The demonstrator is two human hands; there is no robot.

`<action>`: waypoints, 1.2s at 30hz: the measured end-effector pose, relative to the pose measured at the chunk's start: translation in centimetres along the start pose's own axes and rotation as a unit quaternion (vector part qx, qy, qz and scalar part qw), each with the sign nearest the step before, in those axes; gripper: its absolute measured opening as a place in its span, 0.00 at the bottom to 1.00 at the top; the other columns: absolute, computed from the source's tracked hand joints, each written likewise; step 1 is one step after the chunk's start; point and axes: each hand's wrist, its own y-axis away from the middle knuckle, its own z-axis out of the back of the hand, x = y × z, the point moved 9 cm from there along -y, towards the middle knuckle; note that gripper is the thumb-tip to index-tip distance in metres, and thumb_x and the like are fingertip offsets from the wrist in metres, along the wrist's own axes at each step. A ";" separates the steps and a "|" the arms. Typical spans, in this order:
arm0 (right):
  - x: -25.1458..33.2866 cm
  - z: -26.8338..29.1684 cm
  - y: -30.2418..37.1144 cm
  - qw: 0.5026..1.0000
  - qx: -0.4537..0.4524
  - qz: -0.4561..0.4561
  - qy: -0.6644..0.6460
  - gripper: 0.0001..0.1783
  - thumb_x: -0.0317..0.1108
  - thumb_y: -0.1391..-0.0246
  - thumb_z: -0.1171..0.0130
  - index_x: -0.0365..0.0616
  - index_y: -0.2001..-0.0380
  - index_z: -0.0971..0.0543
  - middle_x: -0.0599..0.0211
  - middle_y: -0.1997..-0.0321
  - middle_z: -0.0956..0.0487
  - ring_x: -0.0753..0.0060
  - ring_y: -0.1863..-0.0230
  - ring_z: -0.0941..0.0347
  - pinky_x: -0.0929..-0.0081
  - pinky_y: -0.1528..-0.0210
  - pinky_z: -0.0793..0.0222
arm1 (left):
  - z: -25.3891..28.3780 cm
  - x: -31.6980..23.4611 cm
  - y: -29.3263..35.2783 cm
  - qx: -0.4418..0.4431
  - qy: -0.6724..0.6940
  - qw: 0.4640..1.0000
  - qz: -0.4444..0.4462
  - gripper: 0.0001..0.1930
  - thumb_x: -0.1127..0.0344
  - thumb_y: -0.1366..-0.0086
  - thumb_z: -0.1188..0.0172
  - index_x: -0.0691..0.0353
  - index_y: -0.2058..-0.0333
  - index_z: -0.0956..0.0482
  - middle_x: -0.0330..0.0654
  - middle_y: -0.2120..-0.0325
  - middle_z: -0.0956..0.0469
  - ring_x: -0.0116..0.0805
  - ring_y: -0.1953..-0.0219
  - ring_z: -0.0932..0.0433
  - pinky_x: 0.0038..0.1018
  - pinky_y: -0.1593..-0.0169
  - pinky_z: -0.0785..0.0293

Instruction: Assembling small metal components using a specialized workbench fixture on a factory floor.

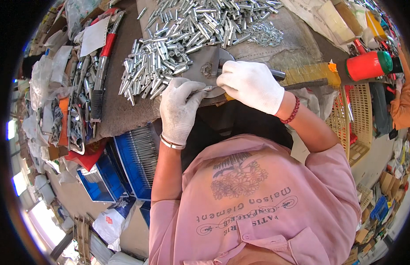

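Both my hands wear white knit gloves and meet at the near edge of the worktable. My left hand (pixel 182 106) pinches a small silvery metal tube (pixel 208 88) between thumb and fingertips. Just to its right, my right hand (pixel 251 85) has its fingertips pressed together at the tube's end; whatever they grip is too small or hidden to tell. A large heap of short silvery metal tubes (pixel 163 59) lies beyond my hands. Beside it sits a smaller heap of tiny metal pins (pixel 264 34). From behind my right hand a dark rod (pixel 278 75) sticks out, partly covered.
Metal tools and parts crowd the left side, with a red and black bar (pixel 107 53). A red can-shaped object with a green end (pixel 368 66) lies at the right. Blue crates (pixel 133 163) stand below left, a yellow plastic basket (pixel 360 119) at right. Another person's orange sleeve (pixel 402 108) shows far right.
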 end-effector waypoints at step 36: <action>-17.0 6.3 7.2 0.921 -0.018 -0.382 0.072 0.11 0.41 0.45 0.32 0.46 0.65 0.15 0.61 0.60 0.17 0.56 0.57 0.18 0.61 0.53 0.23 | 0.4 -1.6 0.4 0.004 -0.007 0.998 -0.059 0.10 0.79 0.45 0.28 0.61 0.64 0.15 0.44 0.68 0.21 0.43 0.65 0.21 0.34 0.60 0.25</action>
